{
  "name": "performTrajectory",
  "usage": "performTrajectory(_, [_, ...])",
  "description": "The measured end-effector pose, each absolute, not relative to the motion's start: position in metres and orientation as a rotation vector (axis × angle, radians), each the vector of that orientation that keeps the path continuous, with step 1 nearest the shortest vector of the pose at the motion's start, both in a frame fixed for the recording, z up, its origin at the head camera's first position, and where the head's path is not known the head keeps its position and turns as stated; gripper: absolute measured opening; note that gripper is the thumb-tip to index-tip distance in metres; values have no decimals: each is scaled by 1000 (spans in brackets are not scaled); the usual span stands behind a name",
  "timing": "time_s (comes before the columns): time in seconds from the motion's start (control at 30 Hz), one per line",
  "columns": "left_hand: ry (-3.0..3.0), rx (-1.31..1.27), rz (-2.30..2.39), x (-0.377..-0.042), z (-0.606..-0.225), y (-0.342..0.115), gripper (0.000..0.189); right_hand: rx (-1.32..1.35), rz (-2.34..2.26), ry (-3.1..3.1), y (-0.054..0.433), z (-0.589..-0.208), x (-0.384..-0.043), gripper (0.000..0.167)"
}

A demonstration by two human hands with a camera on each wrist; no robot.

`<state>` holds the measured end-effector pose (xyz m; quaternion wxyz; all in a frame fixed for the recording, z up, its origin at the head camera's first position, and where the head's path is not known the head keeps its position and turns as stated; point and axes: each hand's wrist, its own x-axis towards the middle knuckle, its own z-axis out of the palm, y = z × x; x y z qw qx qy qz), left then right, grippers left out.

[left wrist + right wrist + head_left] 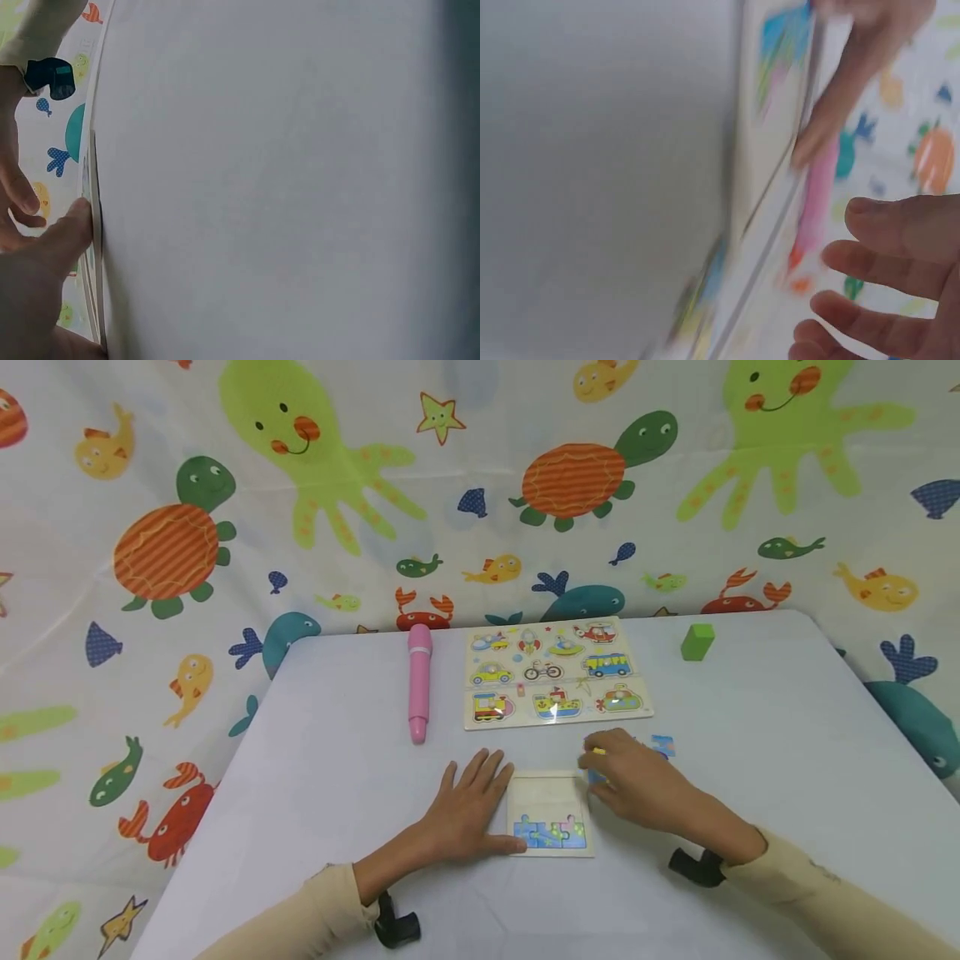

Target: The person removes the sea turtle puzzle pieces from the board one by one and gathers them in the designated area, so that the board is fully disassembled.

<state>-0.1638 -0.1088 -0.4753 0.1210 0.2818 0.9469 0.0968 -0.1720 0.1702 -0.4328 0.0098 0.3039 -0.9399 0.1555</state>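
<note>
The puzzle tray point(546, 793) sits low, just right of centre; my left hand point(463, 818) has fingers spread, thumb on its edge. My right hand point(637, 777), fingers parted, is at a loose piece point(595, 777); I'd pinch its sides, bracing the tray.

We see the head view evenly bright and fairly crisp, with faint, soft shadows on the white table point(337, 693). The left wrist view gives us dimmer, greyer light and a dark, blurred band down its right edge. In the right wrist view, we find the puzzle tray point(761, 161) and pink pen point(819, 195) smeared.
</note>
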Motion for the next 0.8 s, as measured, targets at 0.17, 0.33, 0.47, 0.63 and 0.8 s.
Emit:
performTrajectory(0.17, [2779,811,264,-163,-474,-112,106,1183,456,-2923,125,-440,-164,26])
performTrajectory(0.33, [2785,825,296,-163,-472,-115,104,1307,410,-2948,99,-450,-156,23])
performTrajectory(0.47, [2813,809,254,-162,-474,-120,104,1329,403,-2920,88,-455,-153,19])
performTrajectory(0.63, [2806,820,288,-161,-473,-124,105,1323,472,-2955,83,-458,-151,19])
performTrajectory(0.8, [2750,836,296,-163,-469,-125,111,1268,601,-3038,81,-458,-151,23])
